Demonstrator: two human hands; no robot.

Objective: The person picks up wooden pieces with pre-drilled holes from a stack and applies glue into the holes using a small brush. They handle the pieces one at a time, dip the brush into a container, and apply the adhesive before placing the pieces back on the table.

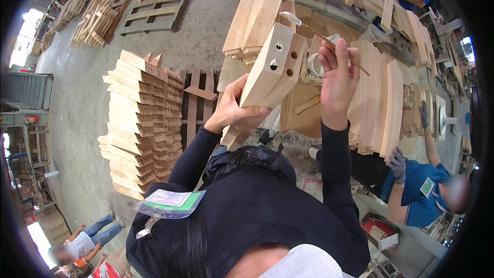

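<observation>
My left hand [230, 107] is closed round two pale wooden pieces [268, 80] that lie side by side, tilted with their drilled ends up. White, glue-like stuff shows at the two holes of the left piece; the right piece's two holes look dark and bare. Pinched in my right hand [340, 80] is a thin stick [321, 36], its far tip coated in the same white stuff and held just above the drilled ends. Behind my right fingers, partly hidden, a roundish whitish container [315, 64] stands beside cardboard.
Stacked drilled wooden pieces [139, 123] rise at left beside a slatted pallet [194, 90]. More pieces [252, 23] stand ahead. Long curved slats [373, 103] lie at right, where a gloved co-worker [411, 185] touches them. Another pallet [159, 10] lies far left.
</observation>
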